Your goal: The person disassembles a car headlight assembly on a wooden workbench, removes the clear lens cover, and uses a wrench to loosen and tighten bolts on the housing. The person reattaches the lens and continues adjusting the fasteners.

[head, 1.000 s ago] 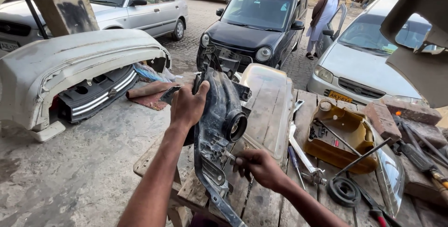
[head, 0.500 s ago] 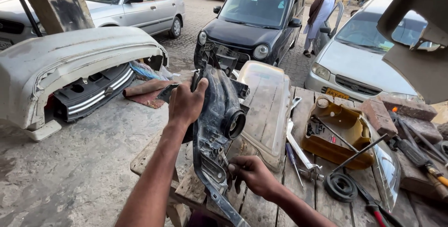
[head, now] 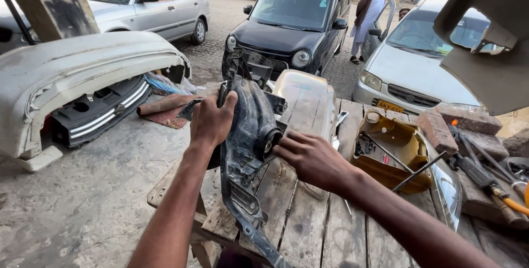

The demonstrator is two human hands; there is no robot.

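Note:
A dirty black headlight housing (head: 246,152) stands on edge on a wooden plank bench (head: 308,229). My left hand (head: 212,120) grips its upper left edge and holds it upright. The fingertips of my right hand (head: 309,158) touch the round socket on the housing's right side. A clear, yellowed headlight lens (head: 306,105) lies flat on the bench just behind the housing.
A cut yellow canister (head: 392,149) holding small tools sits right of the lens, with bricks (head: 441,130) and hand tools (head: 485,182) further right. A detached white bumper (head: 77,83) lies on the ground at left. Parked cars (head: 295,23) and a standing person (head: 370,9) are beyond.
My right hand has risen from the housing's lower edge up to the round socket in its middle. My left hand has kept its grip on the top edge.

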